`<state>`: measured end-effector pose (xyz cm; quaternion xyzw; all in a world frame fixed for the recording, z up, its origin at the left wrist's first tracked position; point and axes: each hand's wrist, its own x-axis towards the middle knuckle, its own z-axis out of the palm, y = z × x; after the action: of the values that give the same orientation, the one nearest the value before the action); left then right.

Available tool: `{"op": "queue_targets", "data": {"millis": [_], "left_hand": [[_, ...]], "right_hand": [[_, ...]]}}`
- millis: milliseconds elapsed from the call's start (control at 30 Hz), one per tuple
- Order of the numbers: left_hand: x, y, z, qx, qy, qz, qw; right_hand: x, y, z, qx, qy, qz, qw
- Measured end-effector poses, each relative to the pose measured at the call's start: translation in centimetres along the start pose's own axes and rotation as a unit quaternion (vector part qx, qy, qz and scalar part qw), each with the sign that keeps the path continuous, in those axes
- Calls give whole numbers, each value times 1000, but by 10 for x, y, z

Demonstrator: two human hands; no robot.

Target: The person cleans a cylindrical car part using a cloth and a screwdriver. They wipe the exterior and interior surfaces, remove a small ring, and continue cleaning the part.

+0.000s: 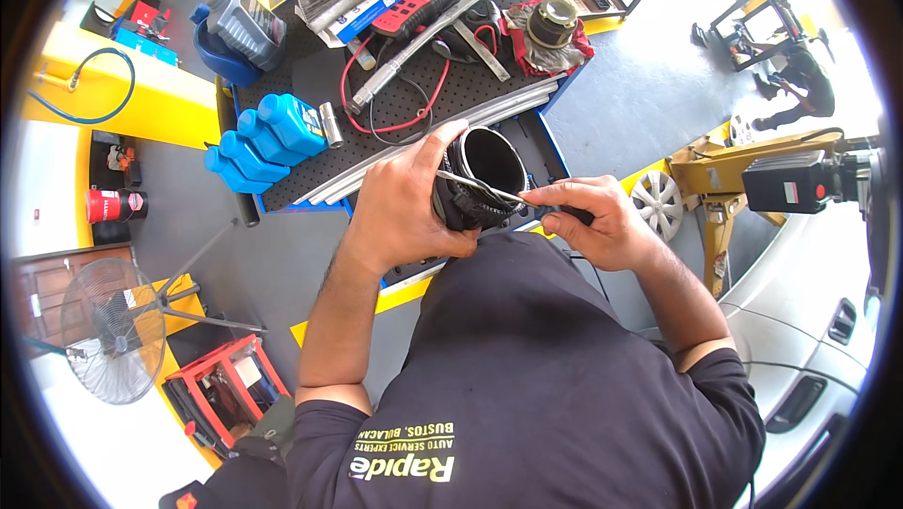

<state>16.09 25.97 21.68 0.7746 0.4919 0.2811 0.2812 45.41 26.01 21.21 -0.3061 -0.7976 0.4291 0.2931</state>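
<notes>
Centre: left hand (400,198) grips one black tube (491,156), right hand (602,224) pinches one thin rod (480,186). Upper left: four blue bottles (271,139) near the edge of one cart (466,100); floor (611,104) spreads upper right.

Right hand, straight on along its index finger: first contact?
Likely the black cylindrical part, on the side facing the right hand; the thin metal rod in its grip already reaches across there. Exact depth unclear from this view.
</notes>
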Motion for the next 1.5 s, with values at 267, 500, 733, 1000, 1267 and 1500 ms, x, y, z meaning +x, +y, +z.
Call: {"op": "queue_targets", "data": {"millis": [267, 500, 733, 1000, 1267, 1500], "left_hand": [[-18, -20, 41, 57, 17, 38, 998], [-43, -66, 71, -53, 99, -28, 993], [-79, -115, 117, -196, 183, -81, 960], [-93, -130, 153, -453, 243, -128, 848], [-92, -135, 147, -438, 269, -96, 852], [-103, -150, 139, -390, 314, -107, 859]], "right_hand": [[7, 12, 7, 57, 115, 171, 977], [1, 50, 31, 310, 79, 193, 927], [-1, 82, 54, 520, 19, 113, 847], [14, 85, 86, 609, -7, 147, 779], [42, 61, 90, 579, 24, 160, 799], [46, 57, 59, 439, 17, 170, 882]]}}
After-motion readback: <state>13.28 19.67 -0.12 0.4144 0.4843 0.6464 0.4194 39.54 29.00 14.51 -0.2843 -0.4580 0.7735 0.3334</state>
